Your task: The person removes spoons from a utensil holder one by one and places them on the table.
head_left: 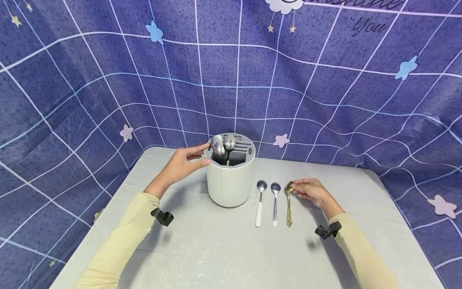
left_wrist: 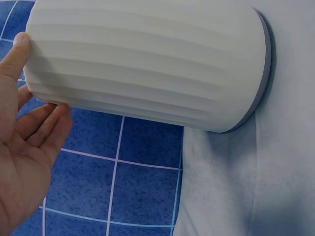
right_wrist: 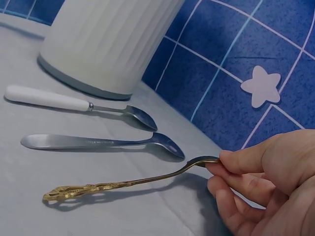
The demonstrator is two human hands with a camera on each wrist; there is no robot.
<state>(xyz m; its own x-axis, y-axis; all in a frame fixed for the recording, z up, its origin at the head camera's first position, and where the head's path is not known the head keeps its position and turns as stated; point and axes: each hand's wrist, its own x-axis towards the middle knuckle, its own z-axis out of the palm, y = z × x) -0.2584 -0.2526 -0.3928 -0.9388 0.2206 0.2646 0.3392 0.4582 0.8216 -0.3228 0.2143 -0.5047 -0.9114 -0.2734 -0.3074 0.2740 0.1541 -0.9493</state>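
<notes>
A right hand (head_left: 313, 192) pinches the gold spoon (head_left: 288, 205) by its bowl, while a left hand (head_left: 181, 163) touches the pale holder (head_left: 229, 186).
The gold spoon is on the table (head_left: 202, 249) side, just beside the silver spoon (head_left: 275, 205); the left thumb and fingers stand apart at the holder's rim. That small grip on a curved bowl could slip, I'd judge, and knock the handle against its neighbour; too firm a left push might shift the holder.
</notes>
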